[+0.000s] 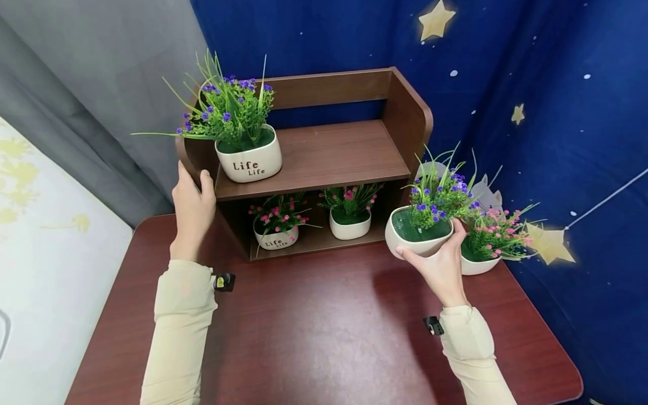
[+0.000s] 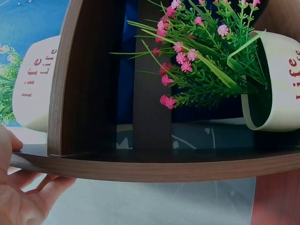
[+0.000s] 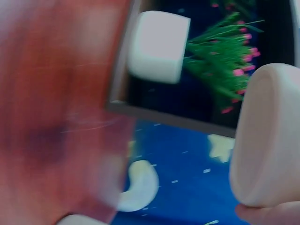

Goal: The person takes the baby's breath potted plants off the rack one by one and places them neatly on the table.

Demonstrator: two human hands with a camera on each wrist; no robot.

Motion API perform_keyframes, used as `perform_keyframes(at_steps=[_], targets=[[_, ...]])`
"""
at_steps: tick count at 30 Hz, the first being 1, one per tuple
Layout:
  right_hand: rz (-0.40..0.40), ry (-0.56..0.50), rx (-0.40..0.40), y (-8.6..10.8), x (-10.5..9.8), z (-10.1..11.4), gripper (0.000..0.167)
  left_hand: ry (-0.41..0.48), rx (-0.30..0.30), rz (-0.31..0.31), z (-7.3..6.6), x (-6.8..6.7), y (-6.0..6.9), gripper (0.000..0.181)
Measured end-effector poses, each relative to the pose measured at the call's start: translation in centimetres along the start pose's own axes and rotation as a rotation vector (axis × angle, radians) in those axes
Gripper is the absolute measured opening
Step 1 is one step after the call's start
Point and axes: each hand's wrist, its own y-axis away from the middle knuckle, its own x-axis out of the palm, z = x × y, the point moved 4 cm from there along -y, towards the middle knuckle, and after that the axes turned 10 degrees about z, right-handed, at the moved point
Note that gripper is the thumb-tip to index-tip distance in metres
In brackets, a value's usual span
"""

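Observation:
My left hand (image 1: pixel 194 216) grips the left side panel of a brown two-tier wooden shelf (image 1: pixel 344 149). In the left wrist view, its fingers (image 2: pixel 49 190) and thumb straddle the panel's edge. My right hand (image 1: pixel 441 273) holds a white pot (image 1: pixel 420 244) of purple flowers, thumb in front, in the air by the shelf's right end. The right wrist view shows this pot's smooth base (image 3: pixel 258 136). Another purple-flowered pot (image 1: pixel 248 163), marked "Life", stands at the left of the upper tier. Below it are two pink-flowered pots, one left (image 1: pixel 275 239) and one right (image 1: pixel 350 228).
A further pink-flowered pot (image 1: pixel 481 265) stands on the red-brown table (image 1: pixel 324 326), right of the shelf and partly behind my right hand. Behind hang a blue star-patterned curtain (image 1: pixel 557 112) and a grey curtain (image 1: pixel 116 73). A white surface (image 1: pixel 45 270) borders the table's left.

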Motion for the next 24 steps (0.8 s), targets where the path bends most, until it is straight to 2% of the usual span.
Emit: perform_keyframes(at_steps=[7,13,24], targets=[[-0.002,0.023,0.038,0.4,0.3,-4.0,0.111,0.006,-0.007,-0.008,-0.5,-0.2,-0.3,0.050],[-0.009,0.056,0.077,0.8,0.2,-7.3,0.111,0.005,-0.051,0.010,-0.3,-0.1,0.0,0.053],[0.024,0.099,0.117,0.3,1.1,-11.0,0.111,0.012,-0.040,0.011,-0.1,-0.1,0.1,0.052]])
